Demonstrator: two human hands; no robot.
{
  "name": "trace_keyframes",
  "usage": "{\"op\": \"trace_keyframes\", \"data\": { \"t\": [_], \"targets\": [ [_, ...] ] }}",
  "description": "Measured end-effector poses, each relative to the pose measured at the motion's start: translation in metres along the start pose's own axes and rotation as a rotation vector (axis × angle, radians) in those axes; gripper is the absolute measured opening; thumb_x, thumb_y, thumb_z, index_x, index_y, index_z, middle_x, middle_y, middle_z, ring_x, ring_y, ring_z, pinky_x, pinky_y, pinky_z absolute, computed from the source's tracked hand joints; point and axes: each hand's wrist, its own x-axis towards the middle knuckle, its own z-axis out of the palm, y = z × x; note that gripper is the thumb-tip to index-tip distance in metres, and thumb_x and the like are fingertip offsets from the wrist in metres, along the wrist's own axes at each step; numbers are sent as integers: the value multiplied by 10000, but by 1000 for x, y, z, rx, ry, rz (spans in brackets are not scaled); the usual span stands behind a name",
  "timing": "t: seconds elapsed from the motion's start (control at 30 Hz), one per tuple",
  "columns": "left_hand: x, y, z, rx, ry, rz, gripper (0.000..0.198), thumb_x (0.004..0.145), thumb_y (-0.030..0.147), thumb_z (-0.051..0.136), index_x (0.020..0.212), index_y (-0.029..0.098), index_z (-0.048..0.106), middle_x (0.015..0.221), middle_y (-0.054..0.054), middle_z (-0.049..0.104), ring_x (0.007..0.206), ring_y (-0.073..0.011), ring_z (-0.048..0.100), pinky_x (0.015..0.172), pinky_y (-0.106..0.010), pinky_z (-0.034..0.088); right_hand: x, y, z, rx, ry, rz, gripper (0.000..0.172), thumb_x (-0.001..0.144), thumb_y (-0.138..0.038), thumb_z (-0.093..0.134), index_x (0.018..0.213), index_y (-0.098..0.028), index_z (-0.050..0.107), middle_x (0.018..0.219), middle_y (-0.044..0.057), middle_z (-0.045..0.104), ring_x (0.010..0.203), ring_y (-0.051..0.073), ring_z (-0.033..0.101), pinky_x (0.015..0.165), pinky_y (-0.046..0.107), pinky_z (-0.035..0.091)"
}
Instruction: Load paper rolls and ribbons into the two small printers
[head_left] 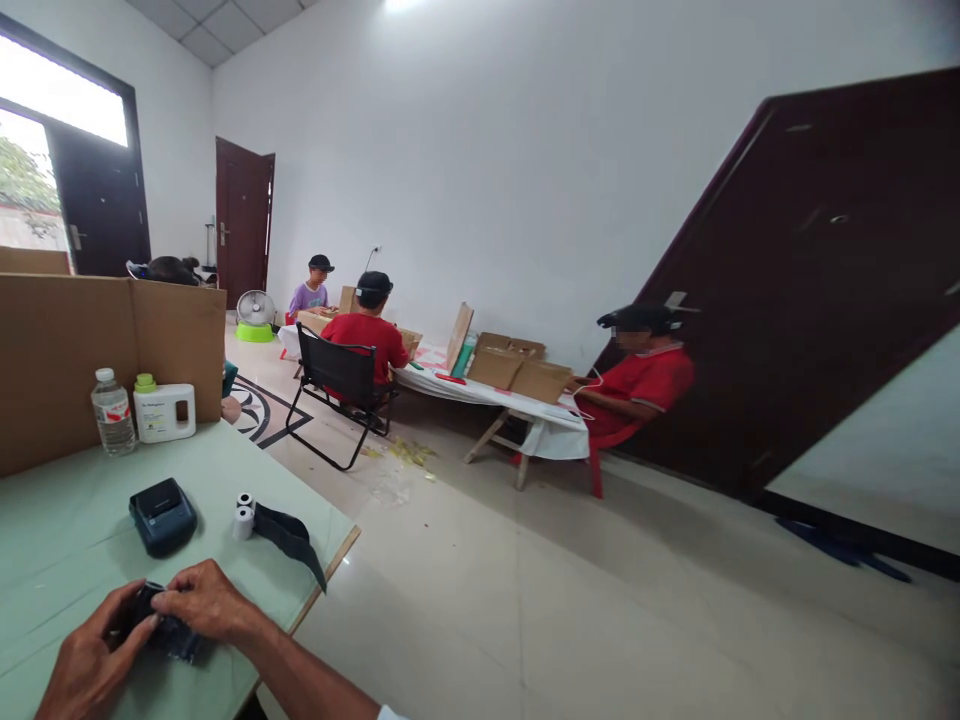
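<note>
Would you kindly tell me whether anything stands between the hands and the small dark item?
Nothing visible does: the left hand and right hand both touch the dark item; the dark blue device sits beyond them.

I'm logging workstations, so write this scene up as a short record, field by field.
Left hand: gripping a small dark item, exact kind unclear
Right hand: fingers on the same item
Surface: pale green tabletop
Nearby: dark blue device; two white rolls beside a dark strap
Back of table: clear bottle and white jug, before a cardboard panel
Beyond: person in purple, two people in red, all seated
</note>
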Motion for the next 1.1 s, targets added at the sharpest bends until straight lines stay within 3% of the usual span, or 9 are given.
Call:
{"op": "trace_keyframes", "data": {
  "t": [0.2, 0.47, 0.97, 1.1],
  "targets": [
    [-1, 0, -4, -49, 4, -4, 494, 672, 601, 729, 1007, 251, 823, 1020, -23, 835, 995, -333, 794, 815, -336, 673, 5, 5, 2, 14, 15, -17, 259, 766, -370, 803, 682, -148, 699, 569, -67, 531, 500, 60, 423, 487, 204, 330],
    [-3, 5, 0, -36, 46, -24, 499, 641, 592, 724, 1010, 266, 805, 1023, -21, 836, 999, -333, 793, 893, -353, 656, 6, 3, -1, 19, -3, 0, 198, 743, -320, 803, 705, -157, 696, 579, -71, 544, 516, 60, 430, 501, 198, 335],
    [-3, 1, 2, -44, 61, 41, 454, 671, 543, 740, 1022, 257, 775, 987, -36, 837, 910, -311, 806, 836, -341, 660, 4, 0, 0, 98, -10, 20, 220, 714, -333, 838, 726, -154, 711, 611, -61, 576, 546, 72, 461, 526, 206, 336],
    [-2, 1, 5, -69, 56, 42, 454, 657, 542, 755, 1011, 257, 769, 968, -36, 836, 870, -301, 807, 809, -331, 662, 5, 4, 0, 142, -33, 4, 314, 652, -402, 884, 734, -148, 718, 642, -55, 598, 560, 68, 474, 558, 217, 356]
  ]
}}
